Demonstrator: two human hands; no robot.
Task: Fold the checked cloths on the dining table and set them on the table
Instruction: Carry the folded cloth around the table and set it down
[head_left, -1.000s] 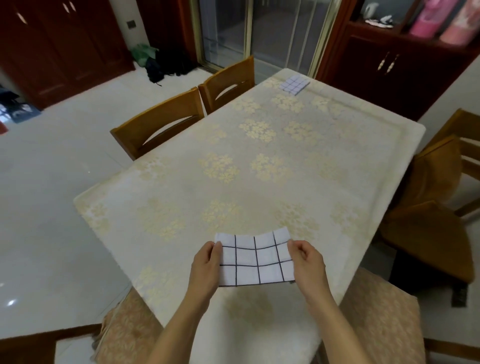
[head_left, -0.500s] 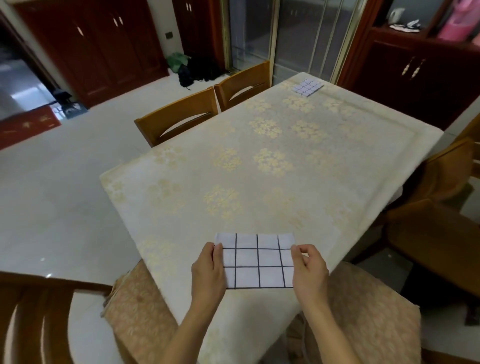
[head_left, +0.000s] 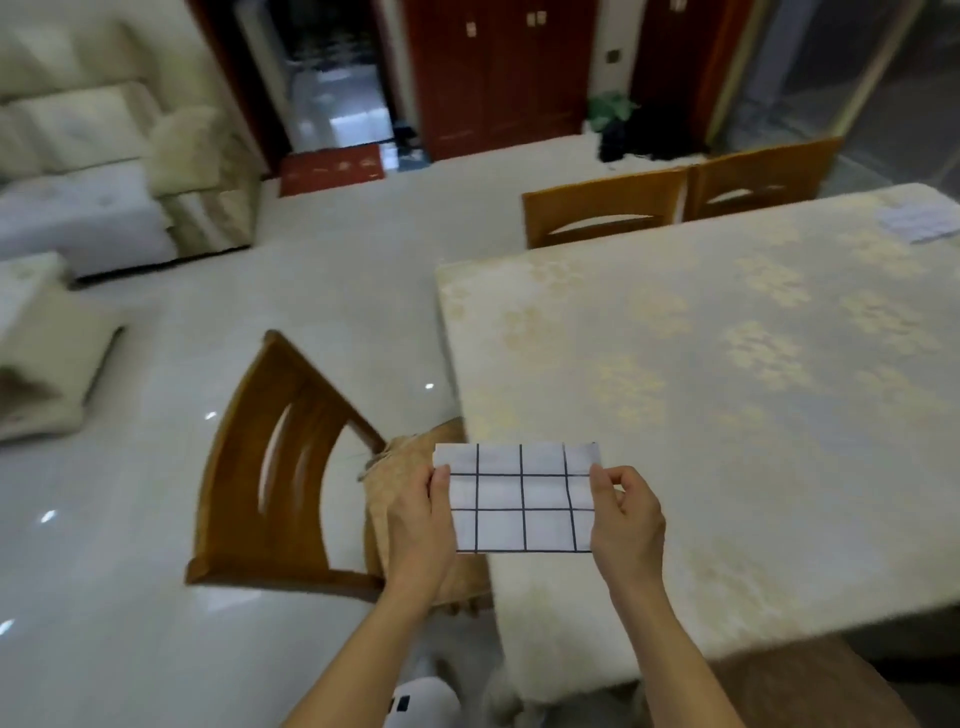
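At the near left corner of the dining table (head_left: 727, 415), the checked cloth (head_left: 519, 499) is held flat between both hands, a neat rectangle w/ a black grid, its left end overhanging the table edge toward the chair. Left hand (head_left: 418, 525) pinches the cloth's left short edge, thumb on top, fingers curled under; right hand (head_left: 626, 519) pinches the right short edge the same way. Can't tell whether the cloth rests on the table or floats just above it.

Step in hand, as I judge it: the fold looks done or nearly so, and what's left is setting it down. To do it well: keep both pinches level so the layers don't slide apart, bring the whole rectangle over the table rather than half off the corner, lower it flat, let go w/ both hands together, then press the edges so the creases hold. Thin fabric, so a one-sided release would prob. let a layer flop open.

Surface: table is covered by a pale cloth w/ faint gold flower pattern, soft-looking, so a folded piece should stay put. At the table's far right corner lies another folded cloth (head_left: 922, 221), blurred.

Room, from the table: a wooden chair (head_left: 270, 467) w/ a tan cushion just left of the near corner; two more chairs (head_left: 675, 202) along the far left side. Beyond them, dark red wardrobe doors (head_left: 493, 78) and a glass door. Well left of the table, a cream sofa (head_left: 104, 171), glossy white floor (head_left: 130, 597) between.
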